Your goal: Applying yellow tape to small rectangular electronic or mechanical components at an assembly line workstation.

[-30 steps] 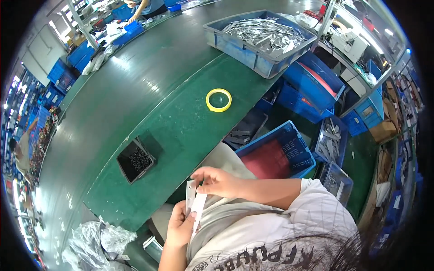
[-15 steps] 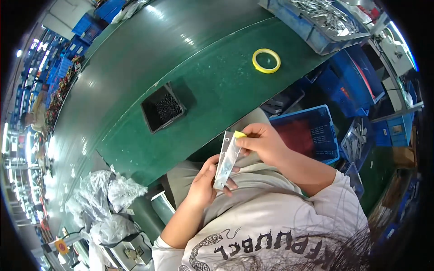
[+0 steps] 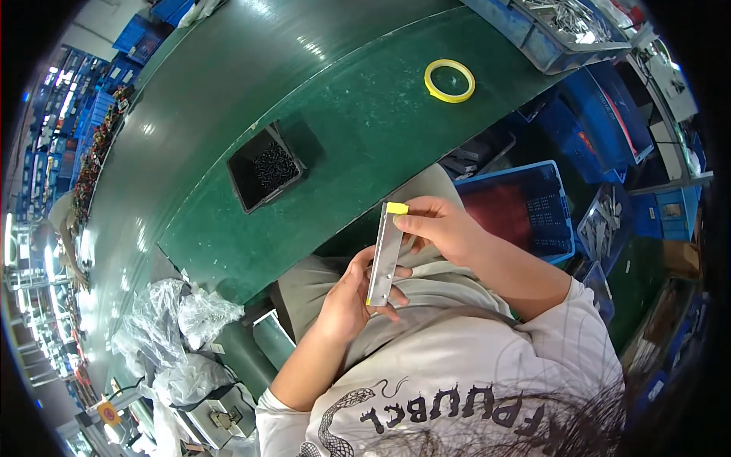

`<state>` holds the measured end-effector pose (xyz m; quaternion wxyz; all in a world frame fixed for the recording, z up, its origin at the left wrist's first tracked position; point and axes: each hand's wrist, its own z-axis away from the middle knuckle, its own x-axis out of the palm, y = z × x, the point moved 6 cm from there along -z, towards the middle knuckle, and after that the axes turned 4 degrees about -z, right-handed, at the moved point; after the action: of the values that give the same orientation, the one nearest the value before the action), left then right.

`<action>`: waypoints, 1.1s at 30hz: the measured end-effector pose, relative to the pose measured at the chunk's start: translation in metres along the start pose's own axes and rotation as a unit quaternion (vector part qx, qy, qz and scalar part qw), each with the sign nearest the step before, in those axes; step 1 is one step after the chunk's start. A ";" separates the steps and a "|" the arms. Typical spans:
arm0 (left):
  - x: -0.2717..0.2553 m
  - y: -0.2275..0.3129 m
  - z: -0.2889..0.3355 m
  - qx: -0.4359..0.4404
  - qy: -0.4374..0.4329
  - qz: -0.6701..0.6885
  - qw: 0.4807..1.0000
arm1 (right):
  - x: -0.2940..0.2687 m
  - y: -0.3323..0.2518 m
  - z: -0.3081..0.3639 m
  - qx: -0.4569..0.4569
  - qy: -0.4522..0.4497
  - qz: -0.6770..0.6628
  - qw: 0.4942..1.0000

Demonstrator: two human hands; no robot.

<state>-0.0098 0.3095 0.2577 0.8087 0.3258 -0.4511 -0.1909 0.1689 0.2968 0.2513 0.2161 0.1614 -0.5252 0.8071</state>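
Observation:
A narrow silver metal strip [image 3: 386, 263] with small holes near its lower end is held upright above my lap. Yellow tape [image 3: 397, 208] covers its top end, and a small bit of yellow shows at the bottom corner. My left hand [image 3: 349, 296] is closed around the lower part, thumb at the left edge and fingertips showing past the right edge. At the taped top end, my right hand [image 3: 438, 229] pinches the strip between thumb and fingers.
On the green table [image 3: 365, 152] stand a black bin [image 3: 238, 180] of small dark parts and a yellow tape roll [image 3: 431, 88]. A blue crate [image 3: 525, 42] of metal pieces sits far right, another blue crate [image 3: 565, 209] beside my right arm. Plastic bags [image 3: 156, 324] lie left.
The strip has turned so its broad face shows more fully, and the yellow tape now lies across the top end. Both hands still hold it. The whole view has shifted slightly.

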 end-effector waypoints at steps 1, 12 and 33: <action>0.001 0.000 -0.001 -0.003 -0.001 -0.007 1.000 | -0.002 -0.001 0.002 -0.001 -0.001 0.014 1.000; -0.013 0.010 -0.009 0.038 0.191 -0.240 0.951 | -0.098 -0.004 0.029 -0.110 0.159 -0.112 0.975; -0.069 0.095 0.002 0.359 0.352 -0.684 0.529 | -0.240 -0.227 0.110 -0.527 0.527 0.381 0.547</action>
<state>-0.0461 0.4184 0.2832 0.3387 0.8383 0.2006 -0.3771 0.4952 0.2339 0.3548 0.1721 -0.6512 -0.6604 0.3319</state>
